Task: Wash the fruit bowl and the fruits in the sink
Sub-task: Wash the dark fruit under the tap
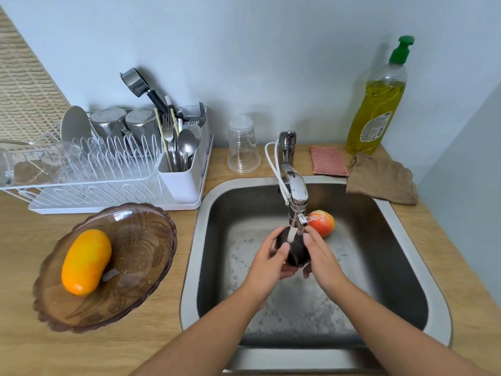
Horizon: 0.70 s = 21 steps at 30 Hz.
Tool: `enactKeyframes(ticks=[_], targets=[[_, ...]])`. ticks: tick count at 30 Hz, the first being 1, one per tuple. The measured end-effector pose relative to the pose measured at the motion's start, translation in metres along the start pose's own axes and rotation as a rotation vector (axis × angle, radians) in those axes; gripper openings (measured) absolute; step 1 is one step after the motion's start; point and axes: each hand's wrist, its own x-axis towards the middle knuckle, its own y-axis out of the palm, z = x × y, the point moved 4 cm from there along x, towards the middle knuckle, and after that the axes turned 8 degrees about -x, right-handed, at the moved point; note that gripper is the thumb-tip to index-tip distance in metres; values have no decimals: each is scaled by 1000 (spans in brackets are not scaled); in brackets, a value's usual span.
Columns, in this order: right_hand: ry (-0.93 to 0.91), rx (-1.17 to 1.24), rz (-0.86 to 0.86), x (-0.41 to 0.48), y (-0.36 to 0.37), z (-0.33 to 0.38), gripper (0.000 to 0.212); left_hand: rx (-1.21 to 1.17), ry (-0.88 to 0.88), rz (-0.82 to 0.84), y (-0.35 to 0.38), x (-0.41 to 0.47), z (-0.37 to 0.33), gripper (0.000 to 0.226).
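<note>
Over the steel sink (401, 270), my left hand (267, 260) and my right hand (321, 252) cup a dark, roundish fruit (294, 252) between them. Water runs from the chrome tap (296, 198) straight onto it. A red-orange fruit (322, 222) lies on the sink floor behind my right hand. On the wooden counter to the left sits the brown glass fruit bowl (135, 267), tilted, with an orange-yellow fruit (85, 261) inside it.
A white dish rack (108, 169) with cups, a plate and cutlery stands at the back left. A clear plastic cup (242, 146) is upside down beside the tap. Behind the sink lie a pink scrubber (328, 161), a brown cloth (382, 179) and a soap bottle (376, 104).
</note>
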Motion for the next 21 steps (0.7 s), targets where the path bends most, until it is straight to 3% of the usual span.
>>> enactKeyframes(ticks=[5,11,16,21], targets=[[-136,-117,66,1,-1,-7,36,-93,-22,-27,-10,3,0,34],[-149,-204,37,4,-7,-1,29,-33,-38,31,-9,1,-4,34],[-170,-325,45,-1,-1,1,31,3,-131,34,-9,7,0,12],[-245,-462,42,-4,2,3,30,-3,-134,-11,-11,12,3,10]])
